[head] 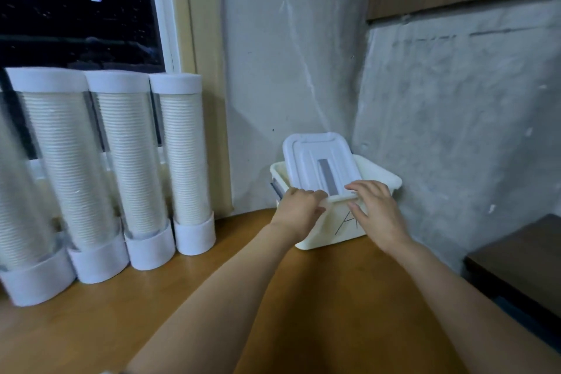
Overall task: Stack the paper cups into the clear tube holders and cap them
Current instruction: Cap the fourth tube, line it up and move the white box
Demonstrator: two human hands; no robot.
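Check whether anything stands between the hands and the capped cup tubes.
Nothing visible does. The left hand and right hand grip the near rim of the white bin; only bare wooden table lies between them and the nearest capped tube.

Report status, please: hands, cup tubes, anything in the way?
Left hand, right hand both hold white box front rim. Four cup tubes full, three visibly capped. Lid tilted in box opening.
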